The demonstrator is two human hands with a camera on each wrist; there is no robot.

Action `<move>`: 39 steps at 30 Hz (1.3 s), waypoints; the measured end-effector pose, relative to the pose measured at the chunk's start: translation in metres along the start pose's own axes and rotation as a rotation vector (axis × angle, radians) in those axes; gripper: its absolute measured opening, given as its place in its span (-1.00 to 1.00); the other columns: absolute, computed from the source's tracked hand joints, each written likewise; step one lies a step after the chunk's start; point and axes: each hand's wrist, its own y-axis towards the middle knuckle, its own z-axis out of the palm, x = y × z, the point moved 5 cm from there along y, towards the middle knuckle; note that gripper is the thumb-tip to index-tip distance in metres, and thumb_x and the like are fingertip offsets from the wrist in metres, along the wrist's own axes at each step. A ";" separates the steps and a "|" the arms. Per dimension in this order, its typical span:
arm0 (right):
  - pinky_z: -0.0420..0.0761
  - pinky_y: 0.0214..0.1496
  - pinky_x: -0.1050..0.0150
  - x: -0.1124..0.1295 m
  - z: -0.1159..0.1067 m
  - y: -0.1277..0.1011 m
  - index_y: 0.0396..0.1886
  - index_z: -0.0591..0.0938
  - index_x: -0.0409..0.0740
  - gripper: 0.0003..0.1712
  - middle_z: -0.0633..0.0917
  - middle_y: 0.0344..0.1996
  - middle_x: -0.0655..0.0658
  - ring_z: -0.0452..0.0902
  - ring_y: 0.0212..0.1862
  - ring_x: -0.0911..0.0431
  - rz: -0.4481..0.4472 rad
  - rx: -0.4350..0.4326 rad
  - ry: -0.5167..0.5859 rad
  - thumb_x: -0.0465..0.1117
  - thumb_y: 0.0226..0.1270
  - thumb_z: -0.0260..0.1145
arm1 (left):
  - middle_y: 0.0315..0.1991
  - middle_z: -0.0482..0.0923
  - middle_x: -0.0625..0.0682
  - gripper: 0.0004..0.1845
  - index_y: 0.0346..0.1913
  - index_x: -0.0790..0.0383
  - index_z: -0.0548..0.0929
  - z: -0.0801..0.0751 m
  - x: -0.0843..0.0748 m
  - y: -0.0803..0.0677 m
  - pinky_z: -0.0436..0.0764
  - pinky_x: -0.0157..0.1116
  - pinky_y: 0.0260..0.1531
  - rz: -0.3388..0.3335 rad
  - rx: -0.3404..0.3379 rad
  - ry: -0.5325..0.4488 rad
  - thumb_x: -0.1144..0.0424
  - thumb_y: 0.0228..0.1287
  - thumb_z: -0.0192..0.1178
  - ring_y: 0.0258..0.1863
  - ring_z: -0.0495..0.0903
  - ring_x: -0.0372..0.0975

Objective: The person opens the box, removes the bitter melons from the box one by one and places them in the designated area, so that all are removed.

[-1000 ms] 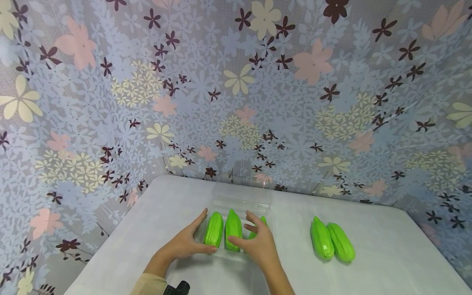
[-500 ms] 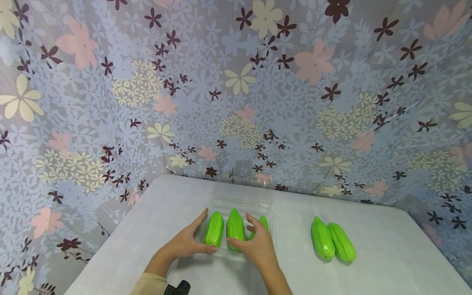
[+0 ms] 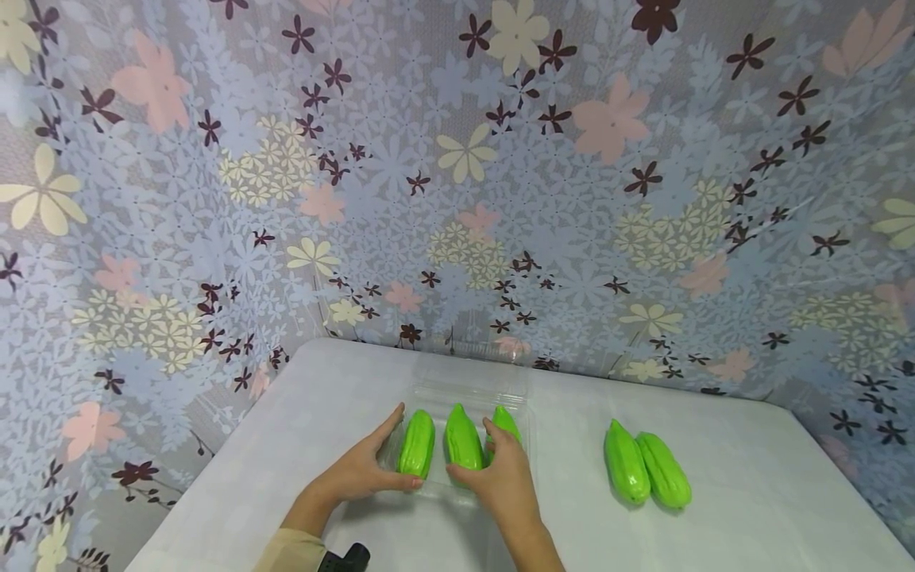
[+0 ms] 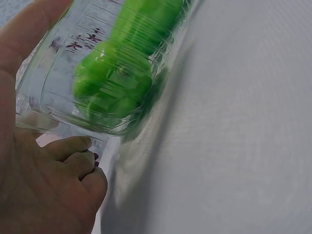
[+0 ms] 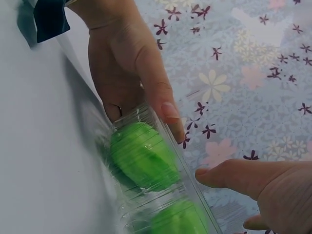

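In the head view a clear plastic container (image 3: 443, 490) holds three glossy green ridged fruits in a row: the left fruit (image 3: 417, 445), the middle fruit (image 3: 463, 441) and the right fruit (image 3: 504, 421). My left hand (image 3: 357, 469) grips the container's left end, thumb at the front edge and fingers along the side wall. Over the container's right half is my right hand (image 3: 503, 473), thumb close to the near end of the middle fruit and fingers by the right fruit, which they partly hide. In the right wrist view the thumb (image 5: 234, 175) is straight, just beyond the rim.
Two more green fruits (image 3: 627, 465) lie side by side on the white-covered table (image 3: 572, 524), right of the container. The container's clear lid (image 3: 468, 369) stands open behind it. Flower-patterned cloth (image 3: 465, 199) rises behind the table.
The middle fruit has shifted right, away from the left one, and its tip leans left. More of the right fruit shows. My right hand moved slightly right; my left hand stayed put.
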 end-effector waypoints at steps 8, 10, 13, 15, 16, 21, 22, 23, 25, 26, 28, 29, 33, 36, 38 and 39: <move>0.63 0.07 -0.15 -0.001 0.005 0.000 0.26 0.49 -0.51 0.00 0.61 0.07 -0.45 0.61 0.01 -0.27 -0.016 -0.011 -0.046 -0.19 -0.19 0.72 | 0.61 -0.07 0.06 0.28 0.65 -0.01 -0.06 0.000 0.002 0.001 0.03 0.25 0.42 0.011 0.007 0.011 -0.06 -0.03 0.59 0.55 -0.07 0.11; 0.63 0.07 -0.16 -0.001 0.006 0.000 0.26 0.50 -0.50 -0.01 0.62 0.03 -0.44 0.61 -0.01 -0.25 -0.022 -0.011 -0.065 -0.18 -0.20 0.72 | 0.61 -0.07 0.06 0.28 0.65 -0.01 -0.06 0.000 0.002 0.001 0.02 0.24 0.42 0.015 0.009 0.003 -0.05 -0.03 0.59 0.55 -0.07 0.11; 0.63 0.06 -0.15 -0.001 0.009 0.000 0.26 0.50 -0.49 -0.01 0.62 0.02 -0.42 0.60 -0.03 -0.22 -0.026 -0.004 -0.086 -0.19 -0.20 0.72 | 0.61 -0.07 0.06 0.28 0.65 -0.02 -0.06 0.000 0.001 0.001 0.01 0.24 0.42 0.019 0.012 -0.005 -0.04 -0.03 0.59 0.55 -0.08 0.12; 0.63 0.05 -0.15 -0.001 0.011 0.001 0.26 0.50 -0.49 -0.01 0.62 0.00 -0.40 0.60 -0.05 -0.20 -0.020 0.006 -0.095 -0.20 -0.20 0.72 | 0.61 -0.07 0.07 0.29 0.65 -0.01 -0.07 0.001 0.001 0.000 0.00 0.24 0.42 0.017 0.013 -0.008 -0.04 -0.03 0.59 0.55 -0.08 0.12; 0.63 0.05 -0.15 0.000 0.012 0.001 0.26 0.49 -0.48 -0.01 0.61 0.00 -0.40 0.60 -0.05 -0.20 -0.016 0.010 -0.102 -0.20 -0.19 0.72 | 0.61 -0.07 0.07 0.29 0.65 -0.01 -0.07 0.001 0.001 0.000 0.00 0.24 0.42 0.016 0.012 -0.009 -0.04 -0.03 0.59 0.55 -0.08 0.12; 0.64 0.03 -0.14 0.002 0.015 0.001 0.23 0.51 -0.48 -0.04 0.62 -0.04 -0.37 0.62 -0.06 -0.19 -0.022 0.010 -0.128 -0.20 -0.20 0.72 | 0.61 -0.08 0.07 0.29 0.65 -0.01 -0.07 0.001 0.000 0.000 -0.01 0.24 0.42 0.012 0.008 -0.005 -0.03 -0.03 0.59 0.55 -0.08 0.12; 0.64 0.02 -0.14 0.002 0.015 0.001 0.22 0.52 -0.48 -0.05 0.62 -0.04 -0.37 0.62 -0.06 -0.19 -0.027 0.008 -0.135 -0.20 -0.20 0.72 | 0.61 -0.08 0.07 0.28 0.65 -0.01 -0.07 0.001 0.001 0.000 0.00 0.24 0.42 0.013 0.006 -0.004 -0.03 -0.03 0.59 0.55 -0.08 0.11; 0.65 0.01 -0.13 0.002 0.016 0.001 0.22 0.53 -0.48 -0.06 0.63 -0.04 -0.36 0.62 -0.06 -0.19 -0.032 0.005 -0.138 -0.19 -0.20 0.72 | 0.61 -0.07 0.07 0.28 0.65 -0.02 -0.07 0.001 0.001 0.000 0.00 0.24 0.42 0.013 0.005 -0.002 -0.03 -0.03 0.59 0.55 -0.08 0.11; 0.64 0.01 -0.14 0.001 0.018 0.001 0.20 0.54 -0.48 -0.06 0.64 -0.05 -0.36 0.63 -0.07 -0.19 -0.035 0.005 -0.146 -0.18 -0.20 0.72 | 0.61 -0.08 0.06 0.28 0.65 -0.03 -0.07 0.001 0.002 0.000 0.01 0.24 0.43 0.013 0.004 -0.001 -0.03 -0.03 0.59 0.55 -0.08 0.11; 0.64 0.01 -0.13 0.000 0.018 0.001 0.20 0.54 -0.48 -0.07 0.65 -0.06 -0.35 0.63 -0.07 -0.18 -0.035 0.005 -0.151 -0.17 -0.20 0.73 | 0.61 -0.08 0.06 0.28 0.65 -0.04 -0.07 0.001 0.002 0.001 0.01 0.23 0.43 0.014 0.005 0.000 -0.03 -0.03 0.59 0.55 -0.07 0.11; 0.65 -0.01 -0.11 -0.001 0.020 0.002 0.17 0.57 -0.46 -0.10 0.67 -0.10 -0.31 0.63 -0.10 -0.14 -0.034 0.006 -0.163 -0.16 -0.20 0.73 | 0.61 -0.07 0.06 0.28 0.65 -0.05 -0.07 0.002 0.002 0.001 0.02 0.23 0.42 0.017 0.006 0.000 -0.04 -0.03 0.60 0.55 -0.07 0.11; 0.65 -0.03 -0.09 -0.002 0.020 0.003 0.15 0.59 -0.45 -0.12 0.68 -0.12 -0.28 0.63 -0.12 -0.11 -0.031 0.008 -0.166 -0.16 -0.21 0.73 | 0.61 -0.07 0.06 0.28 0.65 -0.05 -0.07 0.002 0.002 0.001 0.02 0.23 0.42 0.018 0.006 -0.001 -0.03 -0.03 0.60 0.55 -0.07 0.11; 0.64 -0.16 0.00 -0.005 0.022 0.004 0.05 0.66 -0.40 -0.21 0.71 -0.23 -0.18 0.59 -0.24 0.00 -0.006 0.018 -0.188 -0.12 -0.22 0.73 | 0.61 -0.07 0.05 0.28 0.65 -0.05 -0.07 0.002 0.001 0.001 0.02 0.23 0.42 0.023 0.007 -0.005 -0.03 -0.03 0.60 0.55 -0.07 0.11; 0.64 -0.25 0.05 -0.006 0.022 0.004 -0.04 0.69 -0.39 -0.29 0.72 -0.30 -0.15 0.57 -0.33 0.05 0.006 0.027 -0.194 -0.11 -0.21 0.72 | 0.61 -0.08 0.05 0.28 0.65 -0.07 -0.07 0.003 0.001 0.000 0.02 0.23 0.43 0.022 0.008 -0.002 -0.03 -0.03 0.60 0.55 -0.07 0.11; 0.64 -0.26 0.07 -0.006 0.022 0.003 -0.06 0.71 -0.38 -0.33 0.73 -0.31 -0.15 0.56 -0.35 0.08 0.004 0.029 -0.194 -0.13 -0.20 0.72 | 0.61 -0.08 0.06 0.28 0.65 -0.08 -0.07 0.003 0.000 0.000 0.01 0.23 0.43 0.021 0.007 -0.003 -0.03 -0.03 0.60 0.55 -0.07 0.11; 0.63 -0.28 0.09 -0.006 0.023 0.003 -0.07 0.71 -0.37 -0.35 0.73 -0.32 -0.14 0.55 -0.36 0.09 0.003 0.031 -0.191 -0.14 -0.20 0.71 | 0.61 -0.08 0.06 0.28 0.65 -0.07 -0.07 0.003 0.001 0.000 0.01 0.23 0.43 0.021 0.007 -0.003 -0.03 -0.02 0.59 0.55 -0.08 0.11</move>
